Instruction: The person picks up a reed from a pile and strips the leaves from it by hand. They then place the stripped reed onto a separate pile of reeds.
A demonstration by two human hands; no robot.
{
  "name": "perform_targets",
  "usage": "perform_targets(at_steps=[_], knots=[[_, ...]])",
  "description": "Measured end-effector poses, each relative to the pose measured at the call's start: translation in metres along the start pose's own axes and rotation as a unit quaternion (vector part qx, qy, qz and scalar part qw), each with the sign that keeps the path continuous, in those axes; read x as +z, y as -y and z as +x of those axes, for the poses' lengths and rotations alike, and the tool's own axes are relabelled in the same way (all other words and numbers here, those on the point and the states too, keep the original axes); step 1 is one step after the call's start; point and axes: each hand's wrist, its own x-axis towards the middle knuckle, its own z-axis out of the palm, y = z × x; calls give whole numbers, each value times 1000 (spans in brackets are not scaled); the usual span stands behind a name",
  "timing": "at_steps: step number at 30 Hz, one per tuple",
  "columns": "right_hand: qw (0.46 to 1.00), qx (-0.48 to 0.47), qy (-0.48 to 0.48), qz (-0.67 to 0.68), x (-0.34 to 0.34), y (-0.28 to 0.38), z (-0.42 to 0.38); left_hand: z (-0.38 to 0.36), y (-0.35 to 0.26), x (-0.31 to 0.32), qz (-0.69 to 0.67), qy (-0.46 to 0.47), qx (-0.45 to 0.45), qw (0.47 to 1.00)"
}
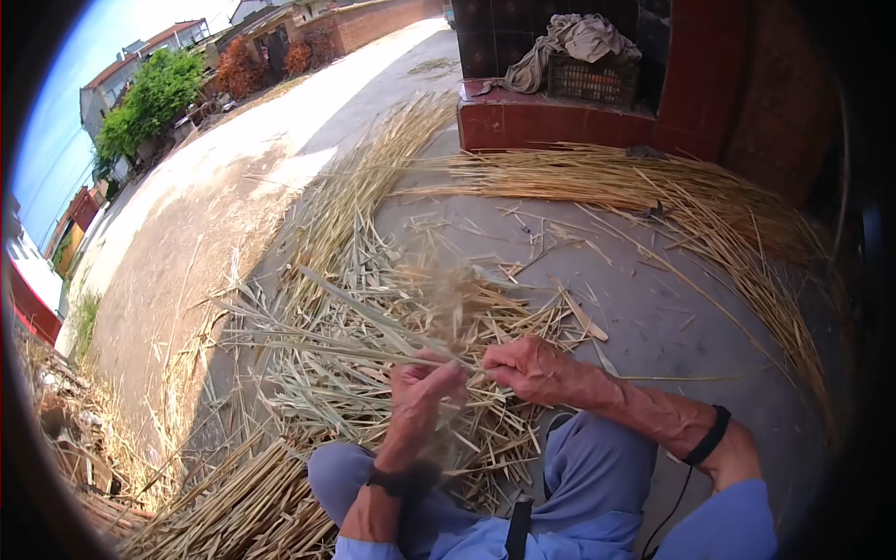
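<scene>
My left hand (422, 387) is closed, thumb and fingers pinching a long plant stalk that looks like a reed. Close beside it, my right hand (525, 370) makes a fist round the same reed stalk (677, 378), whose thin bare end sticks out to the right past my forearm. Green leaf blades fan out leftward from the left hand. Beneath both hands lies a loose heap of pale stripped leaves (341, 397). My fingers hide the stretch of stalk they grip.
Bundled straw-coloured stalks (597, 175) lie along the far side and curve down the right. More cut stalks (252, 499) lie at lower left. A red-edged step (551, 126) bears a plastic crate (593, 82) with a cloth (588, 39) over it. A sunlit road runs left.
</scene>
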Motion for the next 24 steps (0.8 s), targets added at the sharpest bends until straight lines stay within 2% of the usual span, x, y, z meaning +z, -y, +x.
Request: perform_targets(at_steps=[7,10,11,13,15,17,18,19,22,24], knots=[[1000,9,-1,-11,5,1,-1,-2,1,4,3,16,-22,1000],[992,-34,-52,-111,6,1,0,0,-2,1,15,31,-23,999],[994,9,-109,-19,1,2,2,1,-1,-2,31,38,-25,998],[959,97,-207,165,-23,15,9,-1,5,-10,60,45,-30,997],[924,105,-317,187,-59,13,9,-8,10,-5,36,24,-56,998],[953,74,-293,-12,-74,5,10,-9,5,3,10,22,-71,997],[952,60,-281,-108,-75,0,7,-9,4,5,11,29,-65,997],[932,-1,-233,-277,-72,-8,5,-10,2,6,13,35,-57,998],[969,-74,-126,-199,-48,-7,10,-6,-2,5,8,39,-41,998],[991,-7,1,-131,-38,9,12,-4,-2,9,-13,25,-31,999]])
